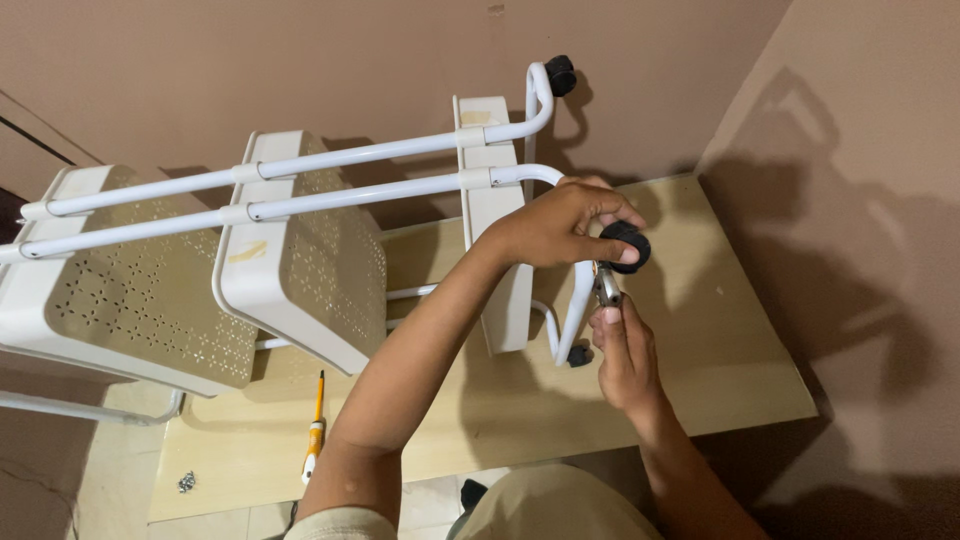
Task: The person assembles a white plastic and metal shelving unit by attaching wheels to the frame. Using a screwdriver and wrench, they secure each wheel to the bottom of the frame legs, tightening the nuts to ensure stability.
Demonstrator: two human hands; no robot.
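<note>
A white metal trolley (300, 255) with three perforated trays lies on its side on a pale wooden table (720, 340). Its white tube frame (380, 150) runs left to right. My left hand (565, 222) reaches over the frame's end and grips a black caster wheel (630, 245) at the tube's foot. Just below it, my right hand (622, 350) holds a small metal wrench (606, 288) up against the wheel's stem. Another black wheel (560, 74) sits on the upper tube end, and a third (578, 355) on the lower foot.
An orange-handled screwdriver (316, 428) lies on the table's near left part. A small pile of screws (186, 482) sits near the left corner. Brown walls close in behind and to the right. My knee (545, 505) is below the table's edge.
</note>
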